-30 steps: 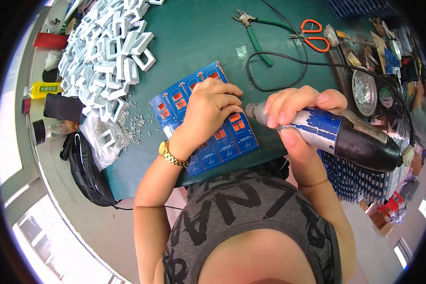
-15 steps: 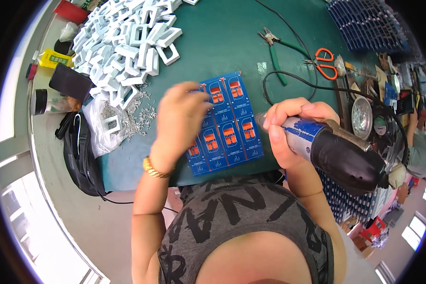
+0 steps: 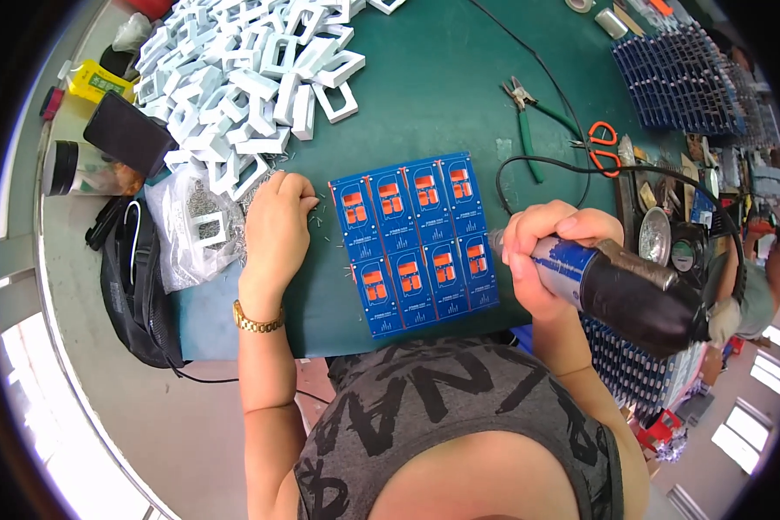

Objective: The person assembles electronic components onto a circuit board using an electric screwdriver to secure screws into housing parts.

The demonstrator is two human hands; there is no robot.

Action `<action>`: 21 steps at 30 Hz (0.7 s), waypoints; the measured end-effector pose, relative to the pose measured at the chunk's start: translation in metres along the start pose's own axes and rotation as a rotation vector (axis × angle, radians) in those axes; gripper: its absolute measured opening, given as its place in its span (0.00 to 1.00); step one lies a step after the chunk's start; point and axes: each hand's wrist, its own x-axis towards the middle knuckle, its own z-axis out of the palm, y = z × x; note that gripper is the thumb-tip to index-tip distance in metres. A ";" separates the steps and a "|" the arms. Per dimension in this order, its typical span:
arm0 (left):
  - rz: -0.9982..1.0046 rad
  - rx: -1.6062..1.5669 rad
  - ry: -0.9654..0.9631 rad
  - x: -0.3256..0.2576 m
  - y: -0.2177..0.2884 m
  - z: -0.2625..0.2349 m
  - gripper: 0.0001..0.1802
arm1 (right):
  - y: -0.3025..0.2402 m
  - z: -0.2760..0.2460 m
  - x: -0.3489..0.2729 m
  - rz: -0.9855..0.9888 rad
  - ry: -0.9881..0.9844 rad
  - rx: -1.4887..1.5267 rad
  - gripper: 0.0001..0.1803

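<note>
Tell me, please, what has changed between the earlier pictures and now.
The left hand has come off the blue board, moving leftward to the small metal pieces; whether it holds any is unclear. The right hand still holds the power tool, and the green-handled pliers still lie open.

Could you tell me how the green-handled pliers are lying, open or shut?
Open: the pliers lie on the green table, handles spread apart.
</note>
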 end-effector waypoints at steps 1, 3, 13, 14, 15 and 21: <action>0.011 -0.015 0.017 0.000 0.000 0.000 0.06 | 0.001 -0.002 0.001 0.003 0.013 0.012 0.29; -0.056 -0.140 0.031 0.001 0.003 -0.002 0.05 | 0.007 -0.006 0.004 -0.013 0.053 0.064 0.29; -0.052 -0.372 0.249 -0.007 0.010 -0.010 0.05 | 0.012 -0.008 -0.001 -0.070 -0.046 0.222 0.30; -0.045 -0.370 0.244 -0.009 0.014 -0.010 0.05 | 0.013 -0.012 0.000 -0.072 -0.038 0.220 0.30; -0.058 -0.447 0.221 -0.011 0.018 -0.009 0.05 | 0.015 -0.015 0.002 -0.080 -0.062 0.277 0.30; 0.210 -0.445 0.095 -0.019 0.048 0.010 0.06 | -0.001 -0.023 0.003 -0.068 0.066 0.283 0.32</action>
